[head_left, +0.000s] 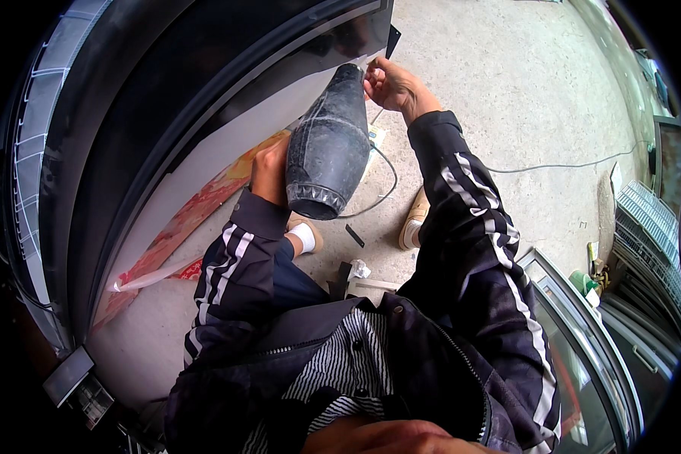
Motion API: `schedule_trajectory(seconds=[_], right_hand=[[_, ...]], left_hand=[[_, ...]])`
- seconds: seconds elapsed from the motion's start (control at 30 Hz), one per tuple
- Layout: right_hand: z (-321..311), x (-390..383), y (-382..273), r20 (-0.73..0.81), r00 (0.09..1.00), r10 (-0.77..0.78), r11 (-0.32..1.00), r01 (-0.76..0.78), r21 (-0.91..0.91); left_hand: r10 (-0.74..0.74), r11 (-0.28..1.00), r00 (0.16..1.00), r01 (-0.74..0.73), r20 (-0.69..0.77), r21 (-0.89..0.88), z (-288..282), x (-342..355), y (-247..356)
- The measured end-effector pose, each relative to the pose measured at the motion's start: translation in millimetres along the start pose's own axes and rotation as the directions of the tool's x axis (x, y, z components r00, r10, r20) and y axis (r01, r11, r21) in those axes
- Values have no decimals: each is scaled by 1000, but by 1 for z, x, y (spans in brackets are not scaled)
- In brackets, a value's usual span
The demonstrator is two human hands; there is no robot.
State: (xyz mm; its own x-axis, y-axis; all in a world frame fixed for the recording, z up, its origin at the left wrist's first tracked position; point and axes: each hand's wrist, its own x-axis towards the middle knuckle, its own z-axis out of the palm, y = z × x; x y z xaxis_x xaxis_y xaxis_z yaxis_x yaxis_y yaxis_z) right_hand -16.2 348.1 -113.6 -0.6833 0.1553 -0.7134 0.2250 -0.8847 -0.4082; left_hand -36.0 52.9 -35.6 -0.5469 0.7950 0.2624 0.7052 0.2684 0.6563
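Observation:
A dark grey hair dryer, scuffed and dusty, points away from me with its narrow nozzle near the corner of a big black panel. My left hand is closed around it from the left side; the body hides most of the fingers and the grip. Just beyond the nozzle, my right hand is pinched at the panel's corner, where a whitish film edge shows at the fingertips. A pale strip runs along the panel's lower edge.
Below the panel lies a red and yellow printed sheet. A dark cord loops near my feet. A small black strip and crumpled white paper lie on the floor. Wire racks and a framed glass door stand right.

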Motion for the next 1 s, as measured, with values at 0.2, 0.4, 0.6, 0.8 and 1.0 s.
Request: schedule_trajectory(seconds=[0.2,0.4,0.6,0.8,1.0], right_hand=[[4,-4,9,8,999,51,998,-50,-49],[-3,-4,14,44,996,82,992,-77,-102],[6,-20,22,45,997,66,983,-58,-173],[-7,-19,33,138,981,133,951,-87,-297],[1,-40,45,118,987,113,838,-31,-545]], left_hand=[[16,1000,999,-15,-42,22,-2,-3,-4],[40,999,998,-38,-48,36,-6,-6,0],[42,998,998,-40,-55,44,-10,-13,2],[48,997,997,-45,-60,59,-13,-22,-1],[28,999,998,-26,-65,38,-22,-34,-1]])
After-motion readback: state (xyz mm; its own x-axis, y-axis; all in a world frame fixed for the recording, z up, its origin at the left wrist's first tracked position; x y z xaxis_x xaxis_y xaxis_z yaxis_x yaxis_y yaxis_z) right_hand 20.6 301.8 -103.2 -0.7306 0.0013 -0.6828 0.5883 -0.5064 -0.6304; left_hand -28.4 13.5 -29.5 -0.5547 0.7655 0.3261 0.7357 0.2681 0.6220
